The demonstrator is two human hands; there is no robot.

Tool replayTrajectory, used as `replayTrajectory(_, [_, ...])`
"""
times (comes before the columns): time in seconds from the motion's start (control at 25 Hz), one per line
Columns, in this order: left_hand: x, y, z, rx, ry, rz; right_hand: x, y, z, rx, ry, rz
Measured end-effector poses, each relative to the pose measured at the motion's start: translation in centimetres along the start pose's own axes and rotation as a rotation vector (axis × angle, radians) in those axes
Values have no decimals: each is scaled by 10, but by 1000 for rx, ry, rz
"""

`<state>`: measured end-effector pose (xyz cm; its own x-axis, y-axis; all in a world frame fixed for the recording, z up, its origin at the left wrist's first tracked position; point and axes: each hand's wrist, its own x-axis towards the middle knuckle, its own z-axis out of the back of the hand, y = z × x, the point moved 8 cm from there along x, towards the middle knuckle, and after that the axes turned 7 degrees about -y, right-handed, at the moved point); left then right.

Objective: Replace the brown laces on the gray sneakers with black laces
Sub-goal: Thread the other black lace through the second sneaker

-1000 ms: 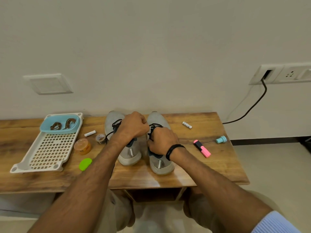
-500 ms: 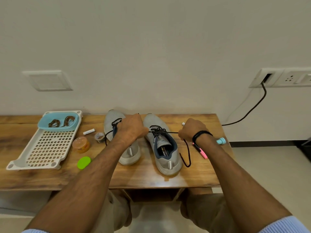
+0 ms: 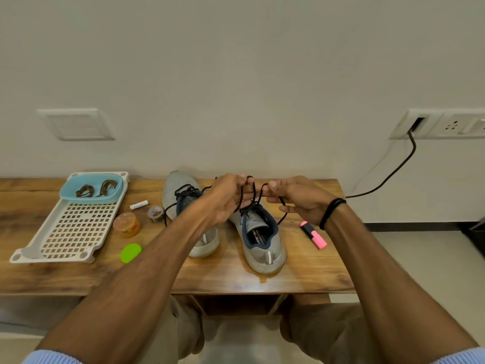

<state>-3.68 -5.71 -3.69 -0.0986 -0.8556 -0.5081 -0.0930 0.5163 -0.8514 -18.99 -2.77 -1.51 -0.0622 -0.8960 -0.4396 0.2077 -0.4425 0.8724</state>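
The left hand [image 3: 225,198] and the right hand [image 3: 299,197] are raised close together above the tongue of the right-hand gray sneaker [image 3: 262,239]. Each pinches a loop of the black lace [image 3: 252,191] between thumb and fingers, with the other fingers curled in. The loops stand upright between the two hands and run down into the top eyelets of that shoe. One loose strand hangs below the right hand. A black wristband [image 3: 331,212] circles the right wrist.

That sneaker sits near the middle of the desk [image 3: 301,274], heel toward the front edge. The other gray sneaker [image 3: 181,189] lies just to its left, partly hidden by the left forearm, and is also threaded in black.

The brown laces [image 3: 95,189] lie coiled in a blue bowl [image 3: 78,181] at the far end of a white perforated tray [image 3: 70,229] near the desk's left edge. Between the tray and the shoes sit:
- an orange jar [image 3: 127,225]
- a green lid [image 3: 130,253]
- a tape roll [image 3: 156,213]
- a small white tube [image 3: 139,204]

A pink highlighter [image 3: 314,235] lies toward the right edge. A black cable [image 3: 388,175] climbs from there to a wall socket [image 3: 443,124].
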Motion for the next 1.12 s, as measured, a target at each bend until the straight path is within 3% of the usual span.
replayTrajectory(0.16, [6,1,6,-61,-122,-42,12,-2,-5,211,-84,-34])
replayTrajectory(0.36, [10,-1,1,94,-99,-118,22,-2,-29,502,-106,40])
replayTrajectory(0.6, [13,-3,2,215,-65,-252,30,-10,-34,415,-213,106])
replayTrajectory(0.92, [19,-2,2,237,21,-166,35,-15,-30,452,-192,43])
replayTrajectory(1.12, [20,2,-1,123,90,-69,36,-19,-22,432,-273,35])
